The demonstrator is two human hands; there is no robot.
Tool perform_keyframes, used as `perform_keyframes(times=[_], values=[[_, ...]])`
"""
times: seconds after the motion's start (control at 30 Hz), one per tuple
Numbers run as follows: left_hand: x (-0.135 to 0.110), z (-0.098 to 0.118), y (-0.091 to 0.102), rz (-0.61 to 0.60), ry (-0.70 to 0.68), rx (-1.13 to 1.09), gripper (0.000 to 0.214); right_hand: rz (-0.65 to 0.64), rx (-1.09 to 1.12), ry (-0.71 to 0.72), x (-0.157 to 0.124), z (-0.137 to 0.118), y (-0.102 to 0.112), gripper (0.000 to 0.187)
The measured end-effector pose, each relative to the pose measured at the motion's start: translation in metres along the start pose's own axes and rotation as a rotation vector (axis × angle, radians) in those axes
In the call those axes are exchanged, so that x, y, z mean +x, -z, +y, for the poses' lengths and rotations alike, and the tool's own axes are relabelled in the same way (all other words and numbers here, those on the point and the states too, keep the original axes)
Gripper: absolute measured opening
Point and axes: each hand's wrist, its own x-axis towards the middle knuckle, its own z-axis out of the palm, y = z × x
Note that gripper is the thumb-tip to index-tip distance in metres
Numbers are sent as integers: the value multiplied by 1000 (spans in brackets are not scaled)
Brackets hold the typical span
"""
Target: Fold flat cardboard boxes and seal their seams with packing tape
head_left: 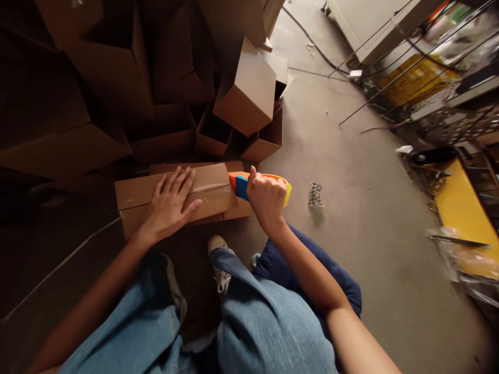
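Note:
A closed cardboard box [136, 195] lies on the floor in front of my knees, with clear tape running along its top. My left hand [171, 205] rests flat on the box, fingers spread. My right hand [267, 200] is closed round the handle of an orange, blue and yellow tape dispenser [239, 184], whose head sits at the box's right end.
Many open and stacked cardboard boxes [245, 93] stand behind and to the left. A crumpled scrap [315, 195] lies on the concrete floor to the right. Wire racks [429, 78] and a yellow sheet [462, 208] with clutter fill the right side. A dark blue cushion [312, 270] lies under my right arm.

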Motion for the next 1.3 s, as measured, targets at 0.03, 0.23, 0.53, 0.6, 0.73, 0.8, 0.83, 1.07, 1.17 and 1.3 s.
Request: perform_keyframes(times=[0.03, 0.23, 0.53, 0.6, 0.73, 0.8, 0.83, 1.07, 1.17, 1.3], values=[[-1, -1, 4, 25, 1, -144, 73, 7, -4, 3, -6, -1, 1, 65], [0, -9, 29, 280, 99, -1136, 72, -16, -31, 46, -10, -18, 18, 62], [2, -28, 17, 479, 222, -1133, 69, -46, -35, 58, 6, -35, 33, 63], [-1, -31, 17, 443, 203, -1038, 74, -58, -33, 53, 7, -36, 33, 64], [-6, -31, 20, 312, 157, -812, 78, -97, -7, 50, 10, -38, 34, 64], [-7, -30, 21, 278, 121, -753, 79, -118, 8, 66, 13, -38, 35, 61], [-7, -29, 21, 269, 112, -732, 78, -125, 9, 81, 16, -39, 35, 60], [-7, -30, 19, 232, 131, -629, 71, -204, 71, 207, 71, -42, 24, 40], [-8, -27, 18, 221, 87, -534, 67, -253, 50, 253, 99, -33, 8, 33], [-14, -8, 6, 135, -7, -77, 72, -248, 56, 214, 95, -1, -14, 39]])
